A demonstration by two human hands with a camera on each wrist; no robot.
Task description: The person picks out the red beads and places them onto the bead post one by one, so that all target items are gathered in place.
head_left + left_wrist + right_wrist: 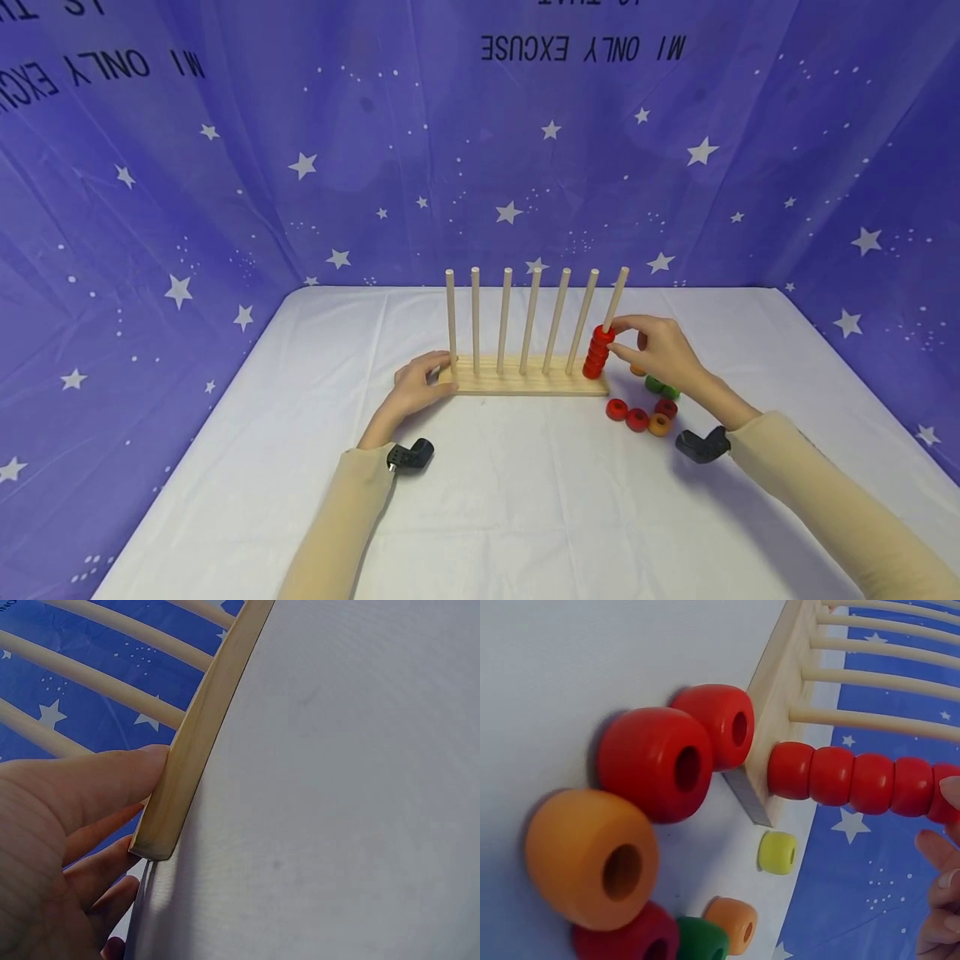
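The pale wooden rack [525, 384] stands on the white surface [517, 500] with seven thin sticks pointing up, and a stack of shiny round red beads [596, 360] sits on the stick at its right end. The left hand [415, 383] grips the left end of the rack, and the right hand [663, 350] pinches the top red bead [603, 335]. Beside the right end lie loose red beads [655, 765], a dark red bead [666, 408], orange beads [660, 426], green beads [654, 384] and a yellow bead [778, 852], with the right hand partly hiding some from above.
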